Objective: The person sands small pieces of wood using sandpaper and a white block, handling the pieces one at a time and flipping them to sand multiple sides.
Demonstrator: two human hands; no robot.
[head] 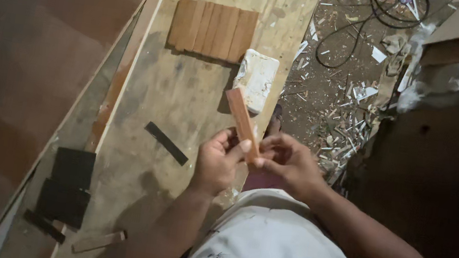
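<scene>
A thin reddish wooden strip (240,115) stands tilted above the plywood board (186,93), its lower end pinched between both hands. My left hand (217,160) grips it from the left with thumb and fingers. From the right, my right hand (290,164) closes its fingertips on the same lower end. Farther up the board lies a row of several similar wooden strips (212,29) side by side. A white block (257,79) rests just past the strip's upper end.
A dark flat strip (166,143) lies on the board left of my hands. Black sheets (68,184) and a small wood offcut (99,241) sit at the lower left. The floor at right is littered with wood scraps (344,103) and black cables (364,22).
</scene>
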